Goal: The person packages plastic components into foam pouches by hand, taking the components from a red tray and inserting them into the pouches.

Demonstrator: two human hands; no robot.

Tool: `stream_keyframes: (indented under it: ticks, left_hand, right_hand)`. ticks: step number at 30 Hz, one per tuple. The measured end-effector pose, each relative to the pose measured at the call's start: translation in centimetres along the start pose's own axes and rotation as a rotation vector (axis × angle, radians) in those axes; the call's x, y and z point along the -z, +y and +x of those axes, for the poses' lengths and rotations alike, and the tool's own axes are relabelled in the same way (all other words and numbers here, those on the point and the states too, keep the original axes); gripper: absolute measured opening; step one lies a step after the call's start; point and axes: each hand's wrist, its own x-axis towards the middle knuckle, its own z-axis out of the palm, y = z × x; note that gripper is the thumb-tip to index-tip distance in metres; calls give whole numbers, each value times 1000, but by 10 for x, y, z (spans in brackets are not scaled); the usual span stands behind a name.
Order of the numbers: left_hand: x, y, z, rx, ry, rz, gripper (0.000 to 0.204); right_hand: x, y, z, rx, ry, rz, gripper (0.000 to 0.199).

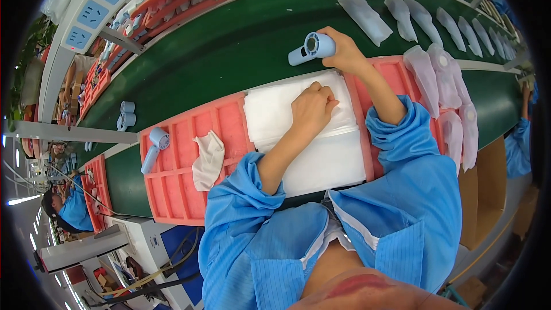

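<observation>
My right hand (342, 51) is wrapped round a light blue handheld fan (319, 45), held above the green belt just beyond the white stack. The fan's round end faces me. On the stack of thin white bags (287, 100) rests my left hand (313, 106), its fingers curled in and closed. What its fingertips pinch, if anything, I cannot make out. A second light blue fan (155, 148) lies in the pink compartment tray (183, 186) on the left. Beside it in that tray is a crumpled off-white cloth or glove (208, 161).
Bagged fans lie in a row along the green belt (247, 40) at the far right. More bagged ones (445, 77) are piled on the right pink tray (396, 74). Fan parts (126, 116) stand at left, near a metal post (80, 130). A cardboard box (485, 195) is at lower right.
</observation>
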Motion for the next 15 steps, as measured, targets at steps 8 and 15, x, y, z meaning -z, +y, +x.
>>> stream_keyframes:
  ticks: [8,15]
  left_hand:
    - [51,-39,12,168,91,-811,13]
    - [105,-17,5,152,326,-1039,11]
  right_hand:
    - [80,-33,-12,55,72,449,55]
    - [66,-69,-22,355,-118,259,55]
